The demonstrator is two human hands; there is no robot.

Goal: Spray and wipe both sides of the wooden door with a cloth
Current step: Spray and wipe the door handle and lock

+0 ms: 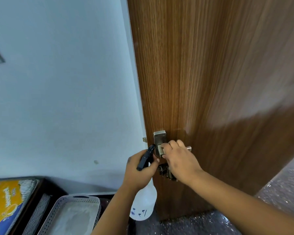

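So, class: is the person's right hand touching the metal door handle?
Touching. The head view shows the right hand with fingers curled over the door handle, whose tip pokes out beyond the knuckles.

Pale wall (58,82), speckled grey floor (282,189)

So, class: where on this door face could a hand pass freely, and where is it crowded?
Free: the broad brown wooden door face above the square metal lock plate, and the stretch right of the lever handle. Crowded: around the handle, where the right hand, left hand with white spray bottle and hanging keys cluster.
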